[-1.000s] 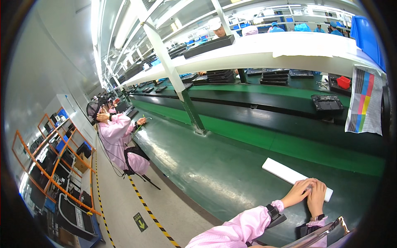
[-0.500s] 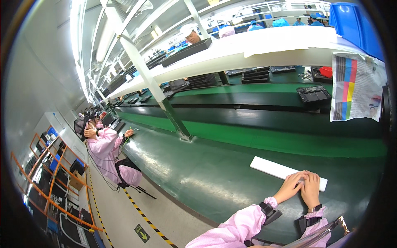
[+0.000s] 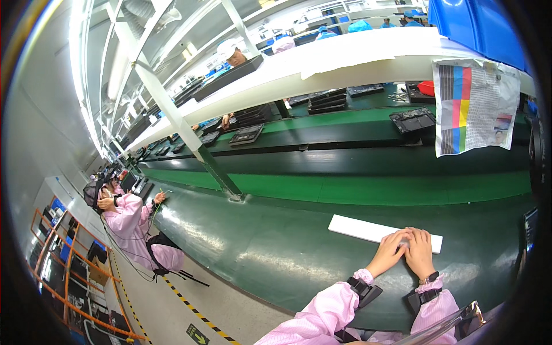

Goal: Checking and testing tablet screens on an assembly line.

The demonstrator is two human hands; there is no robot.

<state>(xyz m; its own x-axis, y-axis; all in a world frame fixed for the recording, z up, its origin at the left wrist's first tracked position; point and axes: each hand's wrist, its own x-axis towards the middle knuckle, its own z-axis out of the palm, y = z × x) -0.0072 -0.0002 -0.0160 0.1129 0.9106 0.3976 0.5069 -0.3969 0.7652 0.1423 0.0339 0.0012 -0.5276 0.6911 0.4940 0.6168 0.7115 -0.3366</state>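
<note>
My left hand (image 3: 388, 252) and my right hand (image 3: 419, 253) are together over the right end of a flat white bar (image 3: 359, 228) on the green bench. Their bent fingers meet, with the left fingertips against the right hand. A small pale patch shows between them, too hidden to name. Both wrists wear black straps over pink sleeves; a watch is on the right one. The bar's left part lies uncovered on the bench.
Behind the green bench (image 3: 276, 230) runs a belt with a dark opened device (image 3: 412, 122) and a similar flat one (image 3: 246, 135). A printed sheet (image 3: 474, 109) hangs below the white shelf (image 3: 368, 66). At left sits a co-worker in pink (image 3: 132, 218). A post (image 3: 190, 138) rises midway.
The view has swung to the right, bringing a black object in at the right edge. A flat dark device now shows on the belt near another person's hand. My hands keep their pose.
</note>
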